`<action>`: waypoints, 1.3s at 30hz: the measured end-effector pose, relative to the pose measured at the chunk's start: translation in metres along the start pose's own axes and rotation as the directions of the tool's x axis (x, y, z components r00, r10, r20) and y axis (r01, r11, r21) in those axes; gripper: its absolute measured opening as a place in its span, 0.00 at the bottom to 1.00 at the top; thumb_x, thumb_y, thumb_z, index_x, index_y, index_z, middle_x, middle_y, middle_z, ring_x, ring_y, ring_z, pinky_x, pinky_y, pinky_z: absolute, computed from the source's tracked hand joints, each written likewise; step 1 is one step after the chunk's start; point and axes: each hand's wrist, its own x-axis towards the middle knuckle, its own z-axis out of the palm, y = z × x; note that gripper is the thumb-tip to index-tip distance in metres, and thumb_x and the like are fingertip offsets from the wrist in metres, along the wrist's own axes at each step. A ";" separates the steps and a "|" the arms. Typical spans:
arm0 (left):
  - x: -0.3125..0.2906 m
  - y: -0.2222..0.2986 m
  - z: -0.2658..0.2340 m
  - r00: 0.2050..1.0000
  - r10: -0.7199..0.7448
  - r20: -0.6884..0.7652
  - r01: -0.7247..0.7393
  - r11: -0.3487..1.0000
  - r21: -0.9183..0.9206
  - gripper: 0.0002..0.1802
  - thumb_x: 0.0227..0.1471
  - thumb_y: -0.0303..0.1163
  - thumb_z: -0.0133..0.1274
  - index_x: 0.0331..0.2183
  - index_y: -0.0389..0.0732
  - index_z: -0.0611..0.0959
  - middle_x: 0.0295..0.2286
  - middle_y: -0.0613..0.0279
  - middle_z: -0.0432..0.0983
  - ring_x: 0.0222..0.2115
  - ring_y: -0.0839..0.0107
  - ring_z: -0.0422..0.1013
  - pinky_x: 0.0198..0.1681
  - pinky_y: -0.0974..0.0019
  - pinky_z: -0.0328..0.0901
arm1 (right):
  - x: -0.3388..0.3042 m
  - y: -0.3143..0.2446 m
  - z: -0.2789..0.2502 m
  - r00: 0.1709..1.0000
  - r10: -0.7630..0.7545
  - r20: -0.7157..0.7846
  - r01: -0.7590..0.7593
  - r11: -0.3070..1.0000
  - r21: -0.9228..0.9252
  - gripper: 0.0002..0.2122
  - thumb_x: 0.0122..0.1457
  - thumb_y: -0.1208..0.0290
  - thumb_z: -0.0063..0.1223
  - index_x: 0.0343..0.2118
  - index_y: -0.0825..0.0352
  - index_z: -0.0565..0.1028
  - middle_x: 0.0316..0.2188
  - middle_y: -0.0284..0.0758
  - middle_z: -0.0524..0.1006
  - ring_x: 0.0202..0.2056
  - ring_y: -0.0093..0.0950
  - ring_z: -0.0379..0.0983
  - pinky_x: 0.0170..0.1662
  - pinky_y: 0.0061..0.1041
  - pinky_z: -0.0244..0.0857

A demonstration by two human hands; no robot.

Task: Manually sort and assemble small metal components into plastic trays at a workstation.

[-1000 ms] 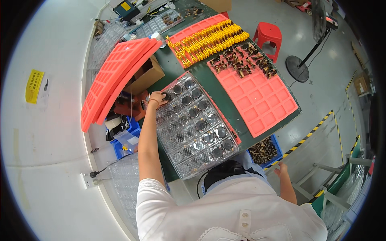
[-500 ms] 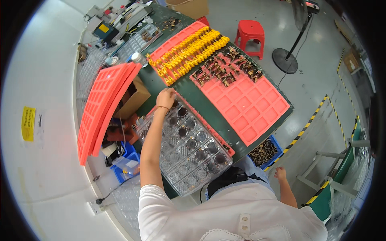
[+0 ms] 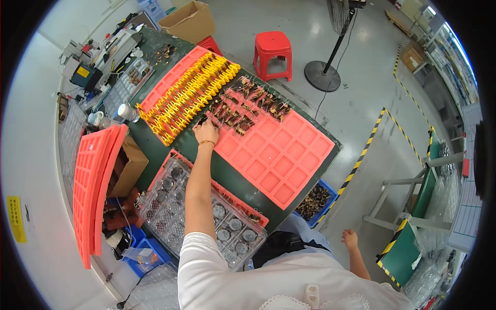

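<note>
My left hand (image 3: pixel 205 133) reaches over the green table to the near left corner of the filled rows on a pink compartment tray (image 3: pixel 283 165). Its fingers are closed on a small dark part (image 3: pixel 200 121), whose exact kind I cannot make out. More small dark-and-tan parts (image 3: pixel 243 116) lie across that tray's far compartments, while its near ones are bare. Below my left forearm is a clear plastic blister tray (image 3: pixel 165 206) with round dark pieces in its pockets, on top of another pink tray (image 3: pixel 240 204). My right hand (image 3: pixel 350 238) hangs beside my body, fingers loosely apart, holding nothing.
Another pink tray with rows of yellow parts (image 3: pixel 188 95) lies farther back. Stacked pink trays (image 3: pixel 93 181) lean at the left beside a cardboard box (image 3: pixel 129 163). A white-capped bottle (image 3: pixel 127 112), red stool (image 3: pixel 273 54), fan stand (image 3: pixel 323 76) and blue bin (image 3: pixel 330 199) stand around.
My left hand has moved from the far edge of the clear blister tray rightward to the pink tray with dark parts. The view has shifted; my right hand still hangs by my side.
</note>
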 end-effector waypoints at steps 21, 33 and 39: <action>-0.182 0.100 -0.194 0.888 0.278 0.366 0.330 0.170 -0.929 0.05 0.37 0.19 0.55 0.23 0.29 0.80 0.28 0.61 0.73 0.25 0.78 0.68 0.29 0.75 0.62 | -0.140 -0.336 0.059 0.385 -0.923 0.011 0.883 0.372 0.287 0.11 0.56 0.68 0.42 0.33 0.72 0.69 0.27 0.36 0.72 0.28 0.23 0.69 0.31 0.20 0.62; -0.275 0.144 -0.214 0.975 0.206 0.081 -0.010 0.408 -0.913 0.08 0.36 0.22 0.56 0.26 0.31 0.80 0.31 0.60 0.71 0.26 0.78 0.67 0.28 0.78 0.62 | -0.173 -0.321 0.089 0.652 -0.758 0.032 0.518 0.476 0.710 0.18 0.57 0.61 0.42 0.14 0.68 0.66 0.10 0.30 0.66 0.13 0.17 0.61 0.17 0.18 0.55; -0.283 0.136 -0.217 0.954 0.291 0.065 -0.080 0.460 -0.884 0.09 0.36 0.22 0.56 0.26 0.30 0.80 0.31 0.64 0.72 0.23 0.81 0.65 0.25 0.79 0.60 | -0.129 -0.297 0.059 0.543 -0.840 0.013 0.634 0.420 0.649 0.17 0.56 0.62 0.44 0.14 0.67 0.66 0.07 0.27 0.63 0.10 0.16 0.58 0.14 0.18 0.52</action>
